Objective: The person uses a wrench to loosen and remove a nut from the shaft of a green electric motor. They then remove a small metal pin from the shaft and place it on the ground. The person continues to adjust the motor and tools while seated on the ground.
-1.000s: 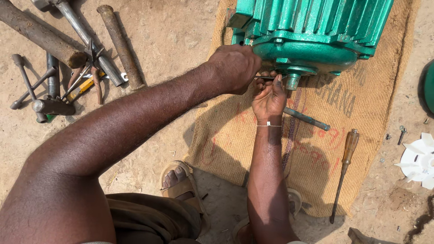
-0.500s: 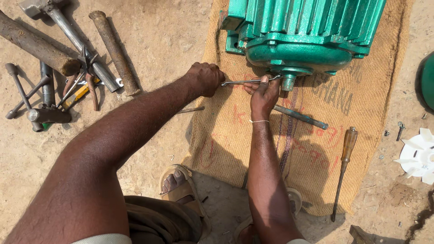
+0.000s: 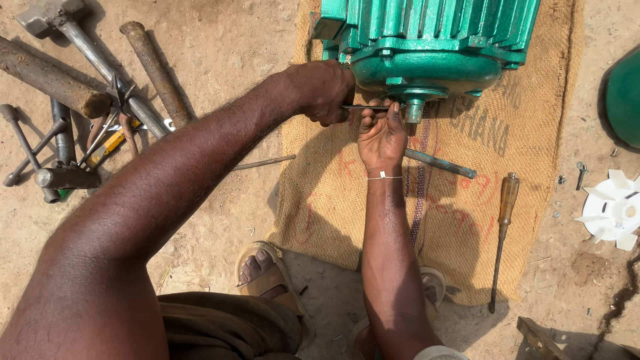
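While the green electric motor (image 3: 427, 47) is lying on the burlap sack (image 3: 427, 220) at twelve o'clock, a thin metal rod (image 3: 365, 107) is being held level just under its round end cover, its tip reaching toward the short shaft stub (image 3: 415, 110). The left hand (image 3: 323, 90) is closing in a fist around the rod's near end, knuckles turned up, the forearm stretching in long and straight from eight o'clock. The right hand (image 3: 381, 137) is coming up from six o'clock, palm turned toward the motor, fingers curling and pinching the rod from below near the shaft; a thin band is sitting at its wrist.

Just past the right hand, at three o'clock of it, a grey bar (image 3: 440, 164) is lying slanted on the sack, and a wooden-handled screwdriver (image 3: 501, 240) is lying farther out at four o'clock. A white plastic fan (image 3: 617, 210) is resting on the dirt at the right edge. Hammers and rusty tools (image 3: 80, 100) are lying heaped at ten o'clock, well apart from the hands. Two sandalled feet (image 3: 267, 277) are showing at six o'clock.
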